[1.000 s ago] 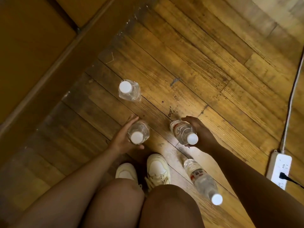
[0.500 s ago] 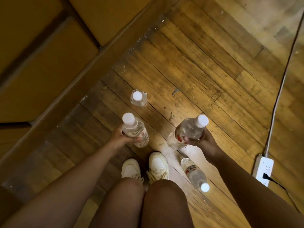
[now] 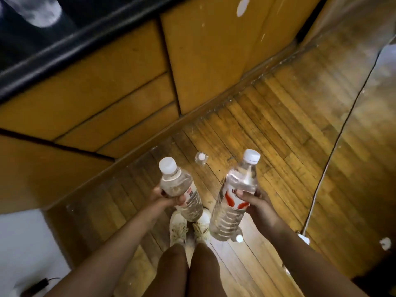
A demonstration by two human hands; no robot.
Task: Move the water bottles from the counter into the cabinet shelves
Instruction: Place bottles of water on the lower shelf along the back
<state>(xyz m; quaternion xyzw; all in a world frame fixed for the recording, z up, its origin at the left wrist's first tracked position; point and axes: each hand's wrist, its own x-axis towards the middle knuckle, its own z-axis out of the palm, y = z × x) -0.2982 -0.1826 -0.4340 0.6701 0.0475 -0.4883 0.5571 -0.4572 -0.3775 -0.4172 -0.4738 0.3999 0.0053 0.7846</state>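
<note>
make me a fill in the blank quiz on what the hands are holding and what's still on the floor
1. Each hand grips one water ____.
2. The bottle in the right hand has a label marked in the colour ____.
3. The small bottle beyond the left hand stands upright on the wooden ____.
4. The caps on both held bottles, left bottle and right bottle, are coloured ____.

Missing words: bottle; red; floor; white
</note>
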